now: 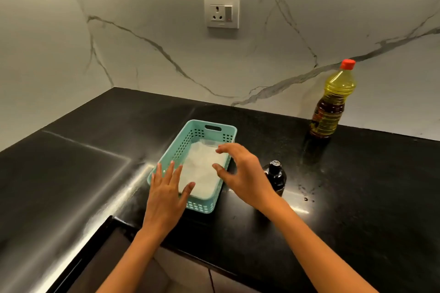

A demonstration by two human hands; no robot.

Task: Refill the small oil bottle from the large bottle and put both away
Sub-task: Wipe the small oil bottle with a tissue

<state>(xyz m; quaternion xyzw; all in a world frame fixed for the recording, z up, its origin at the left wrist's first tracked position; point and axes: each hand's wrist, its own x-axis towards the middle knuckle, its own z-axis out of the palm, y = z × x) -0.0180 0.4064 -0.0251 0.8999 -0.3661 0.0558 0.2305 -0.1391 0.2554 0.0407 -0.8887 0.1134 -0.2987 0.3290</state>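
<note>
Two bare forearms enter from the lower edge and reach over the near lip of a polished black stone countertop (357,197). Left hand (164,197): fingers spread and flat, palm down, lying across the near-left corner of a rectangular turquoise perforated plastic basket (181,147); it grasps nothing. Right hand (242,173): fingers curled and apart, thumb separated, poised over the basket's right rim; empty, and contact with the rim cannot be confirmed. Basket: set at a diagonal, with a slotted handle in the far end wall; a white crumpled paper or cloth liner (202,169) covers its floor.

Small dark glass oil bottle with a dark rounded top (276,173): upright on the countertop just beside the basket's right side, directly behind the right wrist, which hides its lower left part. Large clear plastic bottle of yellow oil with a red screw cap and a dark printed label (331,104): upright, cap on, near the back wall at the right, well apart from the small bottle and from both hands.

Surroundings: a few small droplets (307,198) lie on the countertop to the right of the small bottle. White marble-patterned wall panels with grey veins (142,54) meet in a corner at the left. A white wall socket plate with a switch (222,12) is mounted above the basket.
</note>
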